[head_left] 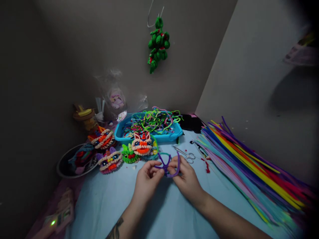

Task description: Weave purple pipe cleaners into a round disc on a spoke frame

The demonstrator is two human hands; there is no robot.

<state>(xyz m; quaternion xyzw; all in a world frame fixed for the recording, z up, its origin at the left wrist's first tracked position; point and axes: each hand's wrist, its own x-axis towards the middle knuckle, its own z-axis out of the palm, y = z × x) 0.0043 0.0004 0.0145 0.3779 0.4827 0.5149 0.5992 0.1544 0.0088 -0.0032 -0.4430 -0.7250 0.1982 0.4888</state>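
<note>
Head view: purple pipe-cleaner piece (pixel 165 167) is pinched by left hand (pixel 146 177) and right hand (pixel 187 174), presumably to steady its joined strands

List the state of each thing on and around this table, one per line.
Left hand: pinching the purple stems
Right hand: pinching the purple stems
Purple stems: bent, crossing
Scissors: lying unheld; blade opening unclear
Blue tray: uncovered, heaped with tangled strands
Dark bowl: uncovered, holding soft pieces
Coloured stem bundle: loosely fanned
Green ornament: hanging
Green light: lit
</note>
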